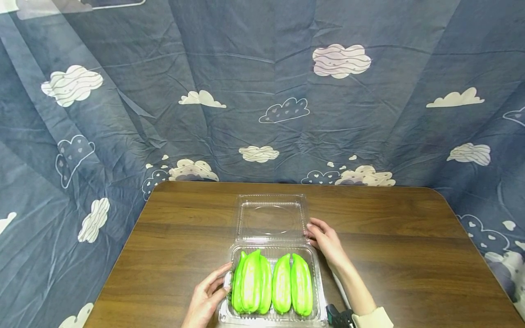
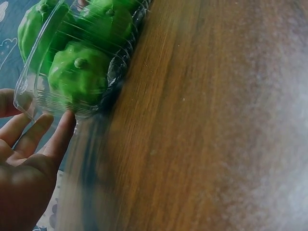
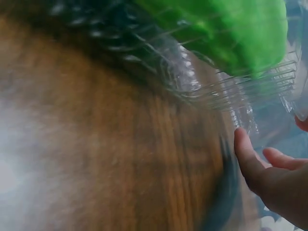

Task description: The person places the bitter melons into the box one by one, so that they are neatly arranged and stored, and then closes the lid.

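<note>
A clear plastic clamshell container (image 1: 319, 291) stands at the table's near edge, its hinged lid (image 1: 270, 219) folded back flat on the far side. Several bright green peppers (image 1: 281, 284) lie side by side inside it, and their rounded ends (image 2: 79, 72) show through the wall in the left wrist view. My left hand (image 1: 207, 294) holds the container's left side, thumb at the rim and fingers against the wall. At the lid's right edge, near the hinge, my right hand (image 1: 328, 241) touches the plastic with loosely bent fingers (image 3: 245, 149).
The brown wooden table (image 1: 402, 255) extends to both sides of the container. Behind it hangs a blue cloth (image 1: 246, 59) printed with clouds. A dark strap with a white cable (image 1: 341, 291) sits by the right wrist.
</note>
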The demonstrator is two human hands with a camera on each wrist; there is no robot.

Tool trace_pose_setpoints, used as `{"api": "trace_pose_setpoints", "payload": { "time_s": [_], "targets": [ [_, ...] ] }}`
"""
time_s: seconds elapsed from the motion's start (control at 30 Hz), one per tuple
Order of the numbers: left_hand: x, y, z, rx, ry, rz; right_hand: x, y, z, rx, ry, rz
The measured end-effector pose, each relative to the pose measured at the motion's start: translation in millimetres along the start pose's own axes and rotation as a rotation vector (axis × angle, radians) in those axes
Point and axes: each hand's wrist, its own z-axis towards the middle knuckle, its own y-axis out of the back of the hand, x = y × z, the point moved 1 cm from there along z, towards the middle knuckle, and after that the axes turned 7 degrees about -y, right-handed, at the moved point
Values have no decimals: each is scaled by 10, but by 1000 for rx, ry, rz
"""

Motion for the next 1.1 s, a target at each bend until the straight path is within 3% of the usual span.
{"api": "trace_pose_setpoints", "payload": {
  "time_s": [0.2,0.4,0.73,1.1],
  "targets": [
    [-1,3,-9,-5,1,-9,3,-26,132,31,-91,74],
    [0,8,-21,-12,6,-1,-21,-12,241,128,-130,161],
    [24,14,-11,-10,30,1,3,69,343,282,-131,305],
    [21,6,-12,-25,-12,-14,106,155,329,444,-22,355]
  ]
}}
